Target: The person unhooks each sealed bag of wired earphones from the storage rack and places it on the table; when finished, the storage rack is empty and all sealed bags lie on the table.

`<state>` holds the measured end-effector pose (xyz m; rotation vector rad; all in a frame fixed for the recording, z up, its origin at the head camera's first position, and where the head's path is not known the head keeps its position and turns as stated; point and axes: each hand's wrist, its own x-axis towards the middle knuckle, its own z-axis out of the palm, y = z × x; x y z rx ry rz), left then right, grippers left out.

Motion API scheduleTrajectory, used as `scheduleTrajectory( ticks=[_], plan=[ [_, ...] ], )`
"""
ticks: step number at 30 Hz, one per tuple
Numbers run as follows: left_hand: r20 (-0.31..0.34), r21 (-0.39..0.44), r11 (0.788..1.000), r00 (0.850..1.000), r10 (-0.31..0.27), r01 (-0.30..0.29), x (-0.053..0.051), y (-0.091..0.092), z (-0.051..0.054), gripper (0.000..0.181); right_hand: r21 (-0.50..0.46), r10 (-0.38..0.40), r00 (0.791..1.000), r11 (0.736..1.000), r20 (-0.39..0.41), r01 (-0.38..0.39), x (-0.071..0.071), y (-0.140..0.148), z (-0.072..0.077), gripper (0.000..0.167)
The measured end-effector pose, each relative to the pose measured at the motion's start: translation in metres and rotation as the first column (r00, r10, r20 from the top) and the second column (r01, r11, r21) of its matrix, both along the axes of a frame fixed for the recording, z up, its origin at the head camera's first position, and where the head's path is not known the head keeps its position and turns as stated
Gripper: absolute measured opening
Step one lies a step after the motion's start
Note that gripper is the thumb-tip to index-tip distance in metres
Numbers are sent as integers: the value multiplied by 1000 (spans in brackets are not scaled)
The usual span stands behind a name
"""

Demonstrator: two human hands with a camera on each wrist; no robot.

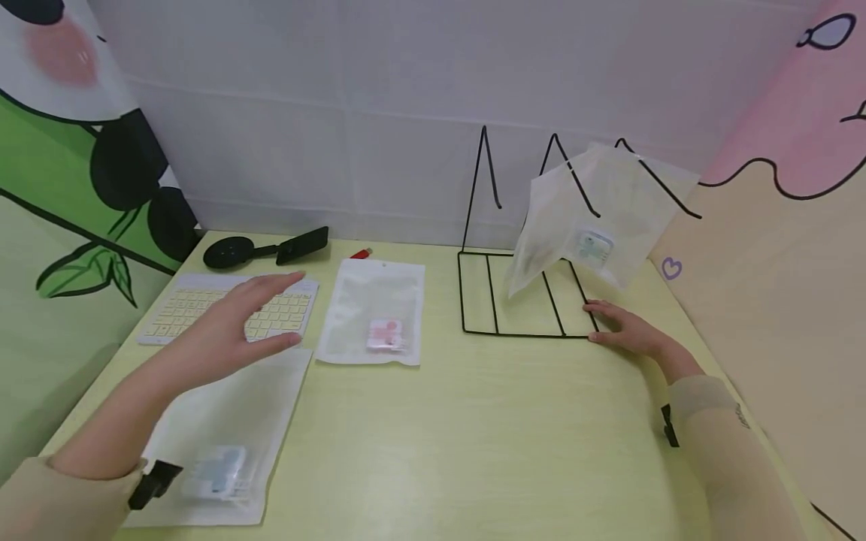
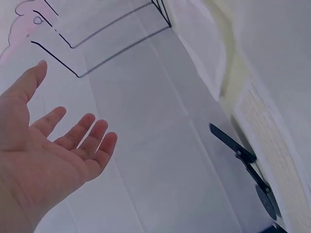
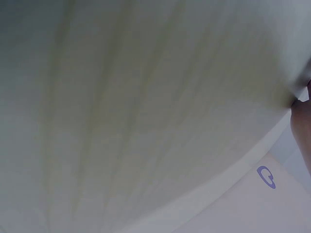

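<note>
1. Head view: the right hand [image 1: 628,330] grips the right edge of the base of the black wire rack [image 1: 552,300].
2. The rack stands on the table [image 1: 473,443], right of centre.
3. A translucent bag [image 1: 622,203] hangs at its middle and right hooks.
4. The left hand [image 1: 226,327], thumb and fingers apart, is raised over the white keyboard [image 1: 181,304].
5. A flat pouch [image 1: 372,300] lies between keyboard and rack.

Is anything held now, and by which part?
The right hand grips the rack by its base's right side, near the front corner; left hand holds nothing.
</note>
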<state>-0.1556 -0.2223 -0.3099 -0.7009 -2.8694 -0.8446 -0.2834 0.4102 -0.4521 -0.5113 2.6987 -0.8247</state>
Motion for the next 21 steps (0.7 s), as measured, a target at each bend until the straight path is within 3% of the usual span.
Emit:
scheduleTrajectory(
  ticks=[5, 10, 15, 21],
  plan=[
    [-41, 87, 994, 998, -56, 59, -7, 48, 11, 77, 14, 1, 1000, 1000, -5, -1, 1, -1, 1, 68],
    [-104, 173, 972, 984, -142, 158, -18, 97, 12, 79, 19, 0, 1000, 1000, -13, 1, 2, -1, 0, 68],
    [-94, 233, 940, 968, -234, 250, -27, 143, 0, 81, 14, 4, 1000, 1000, -16, -4, 3, 0, -1, 69],
    [-75, 308, 905, 956, -283, 292, -42, 185, -17, 85, 18, 4, 1000, 1000, -18, -3, 2, 0, 1, 68]
  ],
)
